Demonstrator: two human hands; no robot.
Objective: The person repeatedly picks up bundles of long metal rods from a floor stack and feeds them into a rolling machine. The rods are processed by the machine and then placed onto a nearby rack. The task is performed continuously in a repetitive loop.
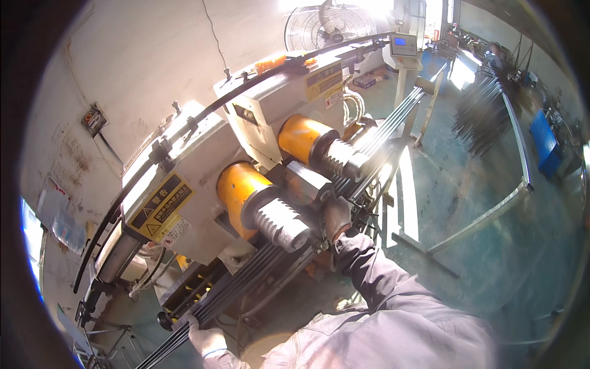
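Observation:
A bundle of long, thin dark metal rods (236,288) runs from the lower left, under the ribbed metal rollers of a machine, towards the upper right. My left hand (208,338) grips the bundle at its lower left part, thumb over the top. My right hand (336,216), brown and shaded, reaches in at the rods beside a grey metal block (304,184); its fingers are hidden. On either side of that block, a ribbed roller (284,225) and another ribbed roller (344,158) stick out from orange cylinders.
The machine's pale housing (206,212) carries yellow warning labels, with a dark curved bar (227,98) along it. A control box with a blue screen (402,44) stands at the back. To the right are a metal frame (482,224) and piled rods (482,114). A fan (335,31) stands behind.

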